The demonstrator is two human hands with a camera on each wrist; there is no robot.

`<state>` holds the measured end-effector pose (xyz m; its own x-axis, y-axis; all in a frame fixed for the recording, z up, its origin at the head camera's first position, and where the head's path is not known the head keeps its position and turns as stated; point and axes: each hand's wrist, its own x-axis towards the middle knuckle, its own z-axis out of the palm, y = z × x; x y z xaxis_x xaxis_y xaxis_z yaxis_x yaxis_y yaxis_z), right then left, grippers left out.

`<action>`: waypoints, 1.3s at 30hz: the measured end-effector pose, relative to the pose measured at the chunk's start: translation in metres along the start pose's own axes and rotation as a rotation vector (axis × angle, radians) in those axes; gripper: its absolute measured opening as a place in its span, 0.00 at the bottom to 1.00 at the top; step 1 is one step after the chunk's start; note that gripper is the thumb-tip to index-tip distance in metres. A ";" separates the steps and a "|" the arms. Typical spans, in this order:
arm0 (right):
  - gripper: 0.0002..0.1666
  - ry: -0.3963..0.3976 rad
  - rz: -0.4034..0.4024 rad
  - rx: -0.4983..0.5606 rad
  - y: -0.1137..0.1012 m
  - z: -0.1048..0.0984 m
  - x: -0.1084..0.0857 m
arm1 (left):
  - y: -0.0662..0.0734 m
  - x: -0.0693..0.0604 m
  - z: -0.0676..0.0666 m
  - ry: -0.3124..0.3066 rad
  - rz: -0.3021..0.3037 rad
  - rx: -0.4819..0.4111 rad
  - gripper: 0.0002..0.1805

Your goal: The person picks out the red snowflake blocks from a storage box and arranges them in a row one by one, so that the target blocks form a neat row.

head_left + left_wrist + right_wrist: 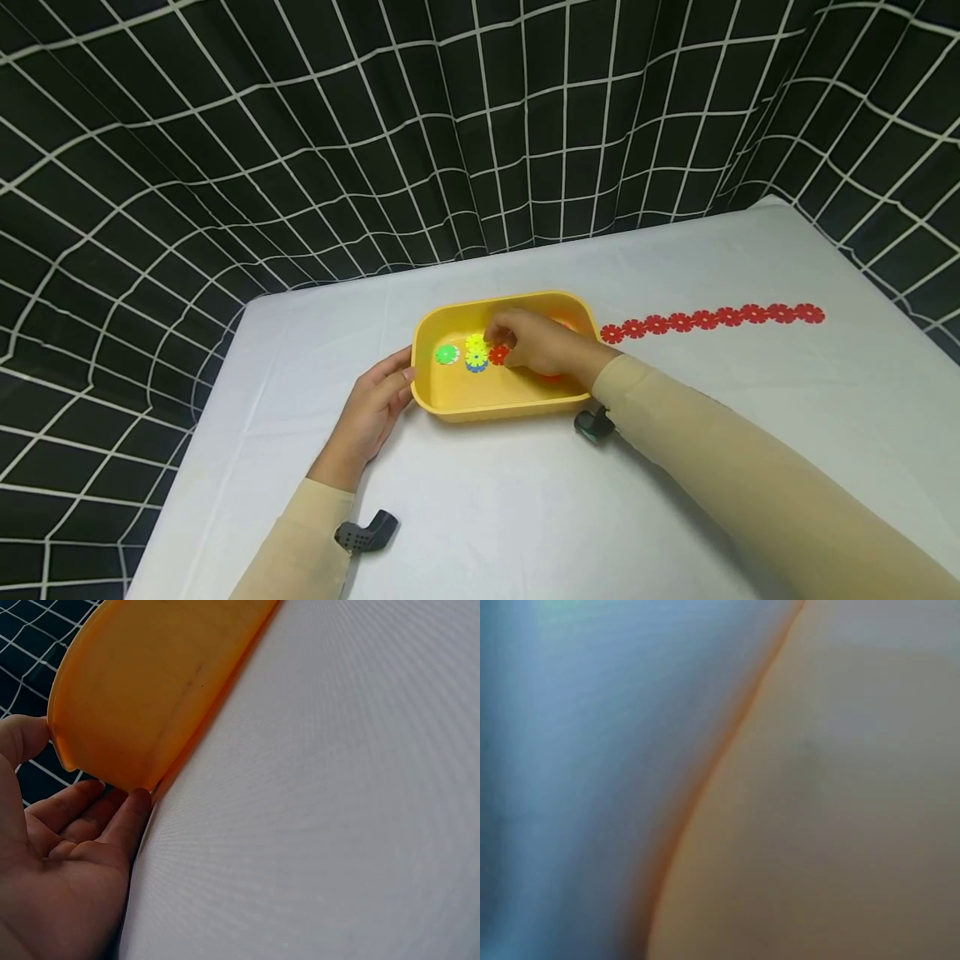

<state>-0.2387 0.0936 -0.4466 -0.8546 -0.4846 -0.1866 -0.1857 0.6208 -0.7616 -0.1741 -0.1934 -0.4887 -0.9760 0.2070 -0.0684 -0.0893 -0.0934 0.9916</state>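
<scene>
A yellow plastic basket (480, 414) stands on the white table. My left hand (372, 410) holds its left end, thumb at the rim and fingers against the lower side; the left wrist view shows this hand (71, 847) on the basket's outer wall (150, 690). My right hand (542, 340) reaches inside, fingers curled, thumb and index finger at either side of a red snowflake disc (498, 356). Yellow discs (476, 357), a blue disc (477, 367) and a green disc (446, 355) lie left of it. More red pieces are partly hidden under the right hand.
A chain of several joined red snowflake discs (705, 320) lies on the table to the right of the basket. A black curtain with white grid lines (480, 150) hangs behind the table (480, 517). The right wrist view is blurred, filled by a pale surface close to the camera.
</scene>
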 end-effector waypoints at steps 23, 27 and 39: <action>0.21 -0.033 -0.096 -0.028 0.001 0.002 0.000 | 0.001 0.000 0.000 -0.010 0.014 0.004 0.28; 0.16 -0.032 -0.112 -0.031 0.000 0.003 0.000 | 0.001 0.000 0.000 -0.010 0.016 0.008 0.28; 0.11 0.023 -0.061 0.097 -0.004 -0.001 -0.005 | -0.001 0.000 0.000 -0.012 0.012 0.005 0.28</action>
<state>-0.2335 0.0940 -0.4419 -0.8541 -0.5049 -0.1246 -0.1912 0.5277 -0.8276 -0.1740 -0.1937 -0.4893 -0.9745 0.2173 -0.0556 -0.0768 -0.0906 0.9929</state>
